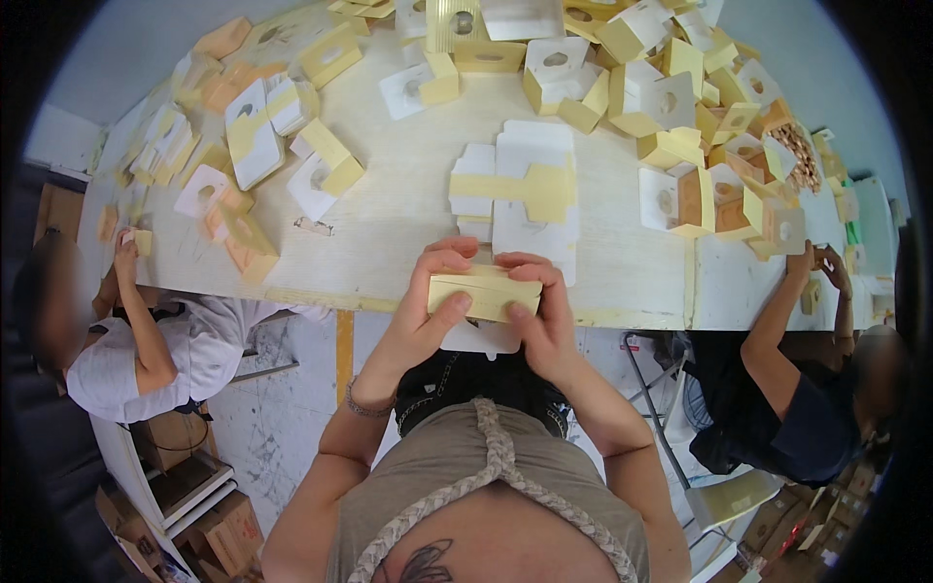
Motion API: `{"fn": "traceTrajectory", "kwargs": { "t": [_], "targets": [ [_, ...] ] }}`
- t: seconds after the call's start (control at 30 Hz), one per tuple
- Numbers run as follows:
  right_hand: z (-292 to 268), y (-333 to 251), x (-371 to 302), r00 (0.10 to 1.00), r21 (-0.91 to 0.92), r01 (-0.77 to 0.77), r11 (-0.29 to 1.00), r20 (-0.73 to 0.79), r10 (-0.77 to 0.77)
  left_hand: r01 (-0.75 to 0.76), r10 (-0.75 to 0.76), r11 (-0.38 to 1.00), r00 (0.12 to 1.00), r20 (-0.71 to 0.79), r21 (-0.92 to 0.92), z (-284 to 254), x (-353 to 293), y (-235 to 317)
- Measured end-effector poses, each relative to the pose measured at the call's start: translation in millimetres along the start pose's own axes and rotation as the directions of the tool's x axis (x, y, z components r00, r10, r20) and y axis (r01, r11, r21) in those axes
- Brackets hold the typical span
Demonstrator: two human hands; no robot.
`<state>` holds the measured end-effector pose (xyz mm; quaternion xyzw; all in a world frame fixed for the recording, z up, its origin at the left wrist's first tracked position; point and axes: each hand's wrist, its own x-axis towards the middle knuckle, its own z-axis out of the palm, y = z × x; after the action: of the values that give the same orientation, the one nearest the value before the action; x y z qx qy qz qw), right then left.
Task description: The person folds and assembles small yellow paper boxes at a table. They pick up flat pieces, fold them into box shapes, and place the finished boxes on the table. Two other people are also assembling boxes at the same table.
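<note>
Between my two hands is a small yellow folded carton [483,292], held at the table's near edge with a white flap hanging below it. My left hand [434,301] grips its left end, thumb across the front and fingers over the top. The right end is gripped the same way by my right hand [540,316]. Just beyond my fingers lies a stack of flat white and yellow carton blanks [535,185], with a smaller pile of blanks [471,189] against its left side.
Folded yellow and white cartons [671,97] heap up at the back right, and more cartons [233,233] lie at the left. One person [155,340] sits at the left, another [807,389] at the right, both handling things at the table [389,165]. Small brown pieces [802,155] lie far right.
</note>
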<state>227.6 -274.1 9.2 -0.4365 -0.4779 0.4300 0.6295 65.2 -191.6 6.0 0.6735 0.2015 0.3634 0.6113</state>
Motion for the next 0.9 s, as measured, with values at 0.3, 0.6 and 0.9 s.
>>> {"fn": "traceTrajectory", "kwargs": {
  "t": [0.3,0.6,0.9],
  "targets": [
    [-20.1,-4.1,19.2,0.903,0.415,-0.411,0.812,0.063,0.425,0.051,-0.049,0.998,0.997,-0.057,0.036,8.1,-5.2,-4.1],
    [-8.1,17.0,2.4,0.993,-0.071,-0.016,0.997,0.119,0.024,0.18,-0.255,0.941,0.934,-0.251,-0.286,10.3,2.2,-5.4],
    [-5.3,23.3,-4.8,0.997,-0.347,0.056,0.936,-0.03,-0.07,0.231,-0.294,0.929,0.935,-0.197,-0.289,8.3,2.1,1.0]
  ]
}}
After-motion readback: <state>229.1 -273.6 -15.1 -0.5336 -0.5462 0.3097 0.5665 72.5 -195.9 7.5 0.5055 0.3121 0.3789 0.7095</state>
